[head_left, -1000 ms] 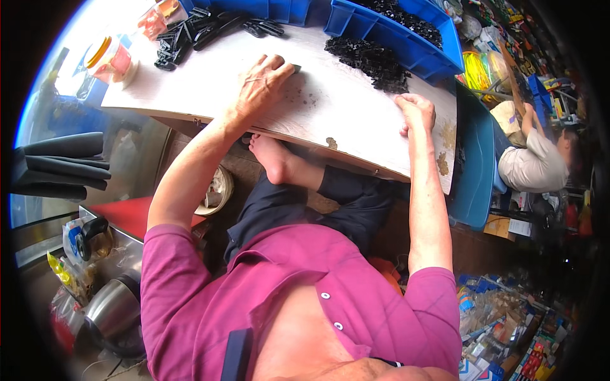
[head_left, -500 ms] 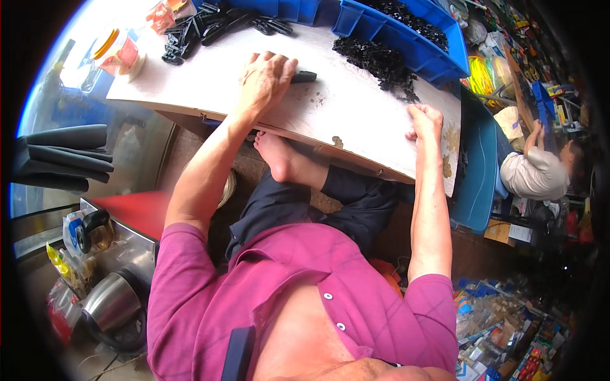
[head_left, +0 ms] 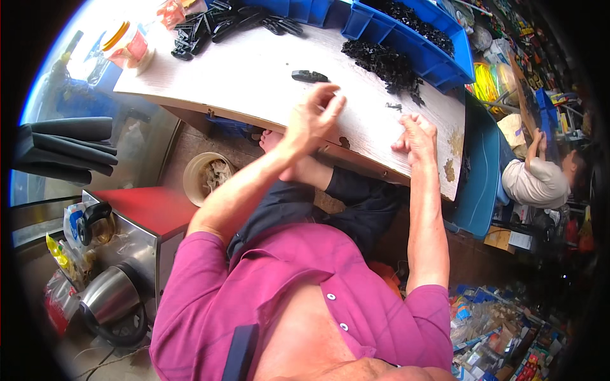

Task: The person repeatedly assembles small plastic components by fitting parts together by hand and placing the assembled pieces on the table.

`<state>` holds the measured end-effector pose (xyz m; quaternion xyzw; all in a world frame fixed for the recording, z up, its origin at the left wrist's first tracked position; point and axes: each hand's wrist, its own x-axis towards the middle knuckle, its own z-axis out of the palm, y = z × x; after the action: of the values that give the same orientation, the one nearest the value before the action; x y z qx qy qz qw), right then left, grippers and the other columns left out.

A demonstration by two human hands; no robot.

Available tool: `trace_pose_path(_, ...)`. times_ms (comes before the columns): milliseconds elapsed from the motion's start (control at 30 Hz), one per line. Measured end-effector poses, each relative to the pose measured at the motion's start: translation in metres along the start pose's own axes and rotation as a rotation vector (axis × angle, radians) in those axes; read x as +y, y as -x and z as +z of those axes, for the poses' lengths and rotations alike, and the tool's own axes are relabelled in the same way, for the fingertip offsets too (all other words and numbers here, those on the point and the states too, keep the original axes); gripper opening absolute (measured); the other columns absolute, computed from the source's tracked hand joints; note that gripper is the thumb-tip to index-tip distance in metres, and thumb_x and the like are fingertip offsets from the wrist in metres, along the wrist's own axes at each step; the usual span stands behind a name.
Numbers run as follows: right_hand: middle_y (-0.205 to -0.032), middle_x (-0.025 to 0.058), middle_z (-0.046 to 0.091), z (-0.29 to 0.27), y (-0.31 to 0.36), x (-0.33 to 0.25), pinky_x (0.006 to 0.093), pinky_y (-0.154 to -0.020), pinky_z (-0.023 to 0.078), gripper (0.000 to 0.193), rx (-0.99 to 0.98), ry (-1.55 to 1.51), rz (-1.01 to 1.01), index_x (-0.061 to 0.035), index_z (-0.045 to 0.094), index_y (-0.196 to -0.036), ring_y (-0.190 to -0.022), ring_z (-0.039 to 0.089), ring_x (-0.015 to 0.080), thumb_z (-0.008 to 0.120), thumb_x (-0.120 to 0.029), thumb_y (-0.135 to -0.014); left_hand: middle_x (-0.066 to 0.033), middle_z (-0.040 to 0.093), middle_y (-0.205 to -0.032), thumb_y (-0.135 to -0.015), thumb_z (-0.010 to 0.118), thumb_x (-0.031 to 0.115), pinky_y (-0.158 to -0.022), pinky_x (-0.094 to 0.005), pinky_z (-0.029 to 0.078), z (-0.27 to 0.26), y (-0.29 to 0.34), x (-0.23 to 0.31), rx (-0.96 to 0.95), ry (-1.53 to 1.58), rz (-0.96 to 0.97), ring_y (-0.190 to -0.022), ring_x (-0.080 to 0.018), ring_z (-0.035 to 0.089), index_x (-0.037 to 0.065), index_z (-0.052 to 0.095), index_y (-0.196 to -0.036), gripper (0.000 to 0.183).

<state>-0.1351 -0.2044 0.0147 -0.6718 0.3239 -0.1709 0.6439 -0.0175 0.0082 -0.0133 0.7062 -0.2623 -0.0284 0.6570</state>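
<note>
My left hand [head_left: 316, 117] hovers over the front part of the white table [head_left: 254, 76], its thumb and index finger apart with nothing visible between them. Just beyond it lies one long black plastic part [head_left: 309, 77]. My right hand [head_left: 417, 138] is near the table's right side, fingers curled and thumb pressed in; whatever it may pinch is too small or hidden. A few small black pieces [head_left: 394, 106] lie just past its fingertips. Farther back, a heap of small black plastic pieces [head_left: 384, 66] spreads before a blue bin [head_left: 438, 66].
Long black parts [head_left: 219, 25] are piled at the far left, beside a jar [head_left: 127, 46] with a yellow-orange rim. A teal bin [head_left: 476, 171] stands against the table's right end. Below left are a white bucket [head_left: 194, 181] and a steel kettle [head_left: 111, 295]. Another person [head_left: 537, 182] sits at right.
My left hand has come off the long black part and moved right and nearer. My right hand has shifted slightly nearer, and small black pieces now show beyond it.
</note>
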Motion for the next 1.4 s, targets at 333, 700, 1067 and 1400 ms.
trace_pose_path(333,-0.066,0.0059,0.061,0.036,0.021,-0.007,0.0259,-0.037,0.049,0.015,-0.124,0.001,0.015,-0.0005,0.06,-0.089,-0.036,0.045,0.0071,0.062,-0.015,-0.088,-0.0099,0.066,-0.071,-0.082,0.061,0.019,-0.049,-0.0238,0.052,0.084,-0.03,-0.013,-0.233,0.414,-0.503,-0.056,-0.0107,0.061,-0.001,0.064,-0.093,0.024)
trace_pose_path(700,-0.059,0.0058,0.057,0.035,0.018,-0.006,0.0278,-0.033,0.044,0.014,-0.059,0.028,-0.007,-0.0009,0.06,-0.082,-0.035,0.046,0.0104,0.068,-0.012,-0.082,-0.0074,0.064,-0.077,-0.086,0.062,0.019,-0.051,-0.0239,0.052,0.078,-0.022,0.006,-0.016,0.545,-0.47,-0.059,-0.0104,0.06,0.0,0.063,-0.102,0.024)
trace_pose_path(1067,-0.057,0.0006,0.055,0.039,0.019,0.0,0.0225,-0.034,0.036,0.012,-0.068,0.029,-0.049,-0.0029,0.063,-0.081,-0.039,0.046,0.0069,0.071,-0.012,-0.08,-0.0063,0.066,-0.071,-0.084,0.065,0.02,-0.052,-0.025,0.049,0.08,-0.029,-0.014,-0.244,0.34,-0.313,-0.059,-0.0103,0.06,0.0,0.066,-0.092,0.022)
trace_pose_path(1400,-0.056,-0.0003,0.057,0.044,0.026,0.0,0.0222,-0.035,0.035,0.021,-0.043,-0.125,-0.115,-0.0048,0.062,-0.092,-0.038,0.044,0.0054,0.076,-0.012,-0.078,-0.0018,0.06,-0.077,-0.087,0.063,0.012,-0.063,-0.0249,0.052,0.055,-0.025,0.009,-0.282,0.762,-0.627,-0.069,-0.0102,0.06,0.005,0.063,-0.094,0.01)
